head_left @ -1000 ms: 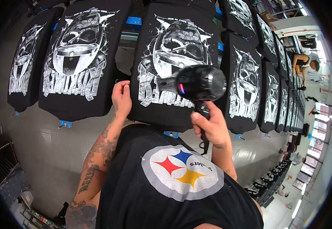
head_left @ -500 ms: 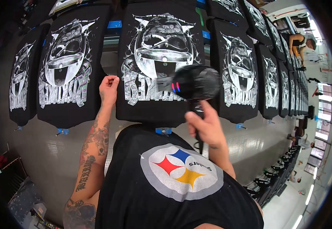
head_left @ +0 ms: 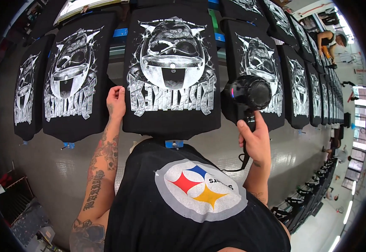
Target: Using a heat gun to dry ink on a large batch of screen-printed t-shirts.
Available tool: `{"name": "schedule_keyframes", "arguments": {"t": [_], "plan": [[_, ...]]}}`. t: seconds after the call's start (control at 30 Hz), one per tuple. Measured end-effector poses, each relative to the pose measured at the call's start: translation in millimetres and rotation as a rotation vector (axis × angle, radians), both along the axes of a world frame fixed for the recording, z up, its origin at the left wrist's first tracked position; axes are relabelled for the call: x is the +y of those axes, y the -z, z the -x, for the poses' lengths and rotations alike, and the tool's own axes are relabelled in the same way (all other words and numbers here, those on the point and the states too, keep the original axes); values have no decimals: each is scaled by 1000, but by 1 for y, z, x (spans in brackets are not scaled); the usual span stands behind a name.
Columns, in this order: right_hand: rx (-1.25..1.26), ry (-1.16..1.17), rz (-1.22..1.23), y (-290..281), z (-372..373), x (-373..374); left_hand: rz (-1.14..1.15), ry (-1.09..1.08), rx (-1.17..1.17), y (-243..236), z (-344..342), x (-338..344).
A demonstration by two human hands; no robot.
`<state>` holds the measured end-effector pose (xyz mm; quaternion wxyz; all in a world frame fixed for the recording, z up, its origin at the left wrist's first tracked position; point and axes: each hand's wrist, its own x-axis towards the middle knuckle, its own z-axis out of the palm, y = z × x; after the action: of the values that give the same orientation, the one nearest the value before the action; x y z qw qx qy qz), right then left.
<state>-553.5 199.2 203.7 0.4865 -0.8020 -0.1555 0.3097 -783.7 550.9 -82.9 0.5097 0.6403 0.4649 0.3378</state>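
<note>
My right hand (head_left: 253, 138) grips the handle of a black hair dryer (head_left: 252, 93), its body in front of a printed black shirt to the right. My left hand (head_left: 116, 102) is closed at the left edge of the middle black shirt (head_left: 172, 122), thumb and fingertips pressed together; whether a bit of cloth is between them is hard to see. The middle shirt lies flat, with a white-and-grey helmet-and-skull print (head_left: 173, 63) and block lettering below it. A blue bracket (head_left: 174, 144) shows under its near edge.
More printed black shirts lie on boards in a row to the left (head_left: 71, 122) and right (head_left: 299, 117). The dryer's cord (head_left: 233, 170) hangs by my right wrist. Far right, another person (head_left: 328, 42) leans over the boards. A pale frame (head_left: 80, 10) lies at the far left.
My right hand has carried the dryer right, off the middle shirt's print and toward the neighbouring shirt. My left hand stays by the middle shirt's left edge.
</note>
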Motion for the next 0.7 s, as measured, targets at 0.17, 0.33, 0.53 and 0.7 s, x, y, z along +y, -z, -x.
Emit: {"name": "schedule_keyframes", "arguments": {"t": [0.17,0.33,0.53,0.7], "plan": [[428,-210,-137,13,15,-10,-36,-28,12,3,2,6],[280,-239,-95,15,10,4,-89,-63,91,-6,-5,4],[376,-199,-182,25,1,55,-50,-52,83,1,2,4],[372,-299,-176,33,14,122,-61,28,68,-4,2,3]]}}
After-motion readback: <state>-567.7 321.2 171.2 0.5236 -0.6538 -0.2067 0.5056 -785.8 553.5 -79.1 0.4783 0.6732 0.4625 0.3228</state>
